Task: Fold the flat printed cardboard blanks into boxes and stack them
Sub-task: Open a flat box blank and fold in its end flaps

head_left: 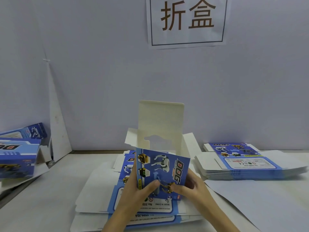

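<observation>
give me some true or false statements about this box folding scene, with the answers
1. The left hand and the right hand both grip the half-folded box. True.
2. The box's top flap is tucked shut. False: the top flap stands upright, open.
3. A stack of flat blanks lies on the table at the right. True.
4. The folded boxes at the left are red. False: the folded boxes are blue.

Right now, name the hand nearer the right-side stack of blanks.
Right. The right hand grips the box edge facing the stack of blanks; the left hand grips the far edge.
</observation>
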